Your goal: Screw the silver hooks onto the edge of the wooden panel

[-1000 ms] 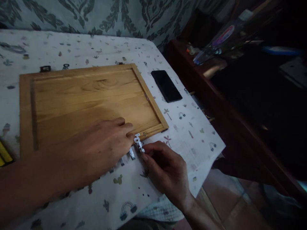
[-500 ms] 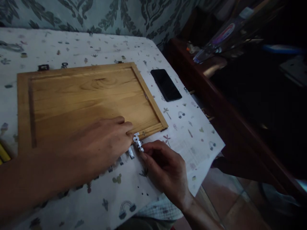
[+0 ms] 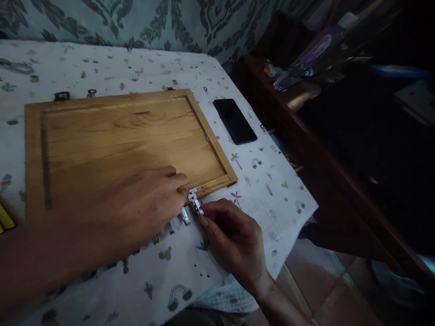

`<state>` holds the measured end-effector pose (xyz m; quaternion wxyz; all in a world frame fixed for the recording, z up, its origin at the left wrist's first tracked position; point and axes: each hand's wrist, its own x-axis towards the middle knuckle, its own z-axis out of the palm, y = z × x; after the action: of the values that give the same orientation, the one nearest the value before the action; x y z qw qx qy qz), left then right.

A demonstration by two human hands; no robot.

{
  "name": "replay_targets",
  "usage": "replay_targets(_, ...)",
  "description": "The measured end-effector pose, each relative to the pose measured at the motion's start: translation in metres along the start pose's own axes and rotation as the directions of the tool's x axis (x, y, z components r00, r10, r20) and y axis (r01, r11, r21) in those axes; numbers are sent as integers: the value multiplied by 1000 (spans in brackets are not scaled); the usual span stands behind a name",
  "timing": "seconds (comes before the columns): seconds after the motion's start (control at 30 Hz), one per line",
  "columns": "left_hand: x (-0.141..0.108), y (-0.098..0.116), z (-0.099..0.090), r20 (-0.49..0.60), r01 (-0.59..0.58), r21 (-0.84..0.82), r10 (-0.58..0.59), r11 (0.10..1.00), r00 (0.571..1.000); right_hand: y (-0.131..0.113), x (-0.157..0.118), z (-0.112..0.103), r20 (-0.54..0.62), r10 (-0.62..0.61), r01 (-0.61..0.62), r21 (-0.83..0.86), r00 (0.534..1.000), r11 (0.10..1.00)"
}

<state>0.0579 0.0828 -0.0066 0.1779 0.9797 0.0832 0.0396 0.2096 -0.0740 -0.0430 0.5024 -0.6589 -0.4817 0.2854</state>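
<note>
A wooden framed board (image 3: 129, 131) lies on the patterned tablecloth. Across its front edge rests my left hand (image 3: 152, 194), fingers curled down and their tips mostly hidden; what they hold, if anything, does not show. Between thumb and forefinger my right hand (image 3: 234, 240) pinches a small silver metal hook (image 3: 195, 201), whose flat end with holes touches the board's front edge beside my left fingertips. Another silver hook (image 3: 185, 216) sticks out from that edge just left of it, and more hooks show partly under my left wrist.
A black phone (image 3: 235, 121) lies right of the board. Small dark metal fittings (image 3: 62, 96) sit along the board's back edge. A yellow object (image 3: 6, 217) shows at the left. Beyond the table's right edge are a dark red wooden ledge (image 3: 326, 149) and a plastic bottle (image 3: 311, 54).
</note>
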Motion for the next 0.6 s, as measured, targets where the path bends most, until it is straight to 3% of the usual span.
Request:
replay_targets(0.17, 5, 1, -9, 100, -38, 26, 36, 999, 994, -1, 1, 0, 4, 4, -4, 7, 1000, 1000)
replay_targets(0.37, 0, -2, -5, 23, -55, 5, 55, 998, 998, 1, 0, 1, 0, 11, -11, 17, 1000, 1000)
replay_targets(0.6, -2, 1, -3, 20, -47, 9, 46, 999, 999, 1, 0, 1, 8, 17, -17, 20, 1000, 1000)
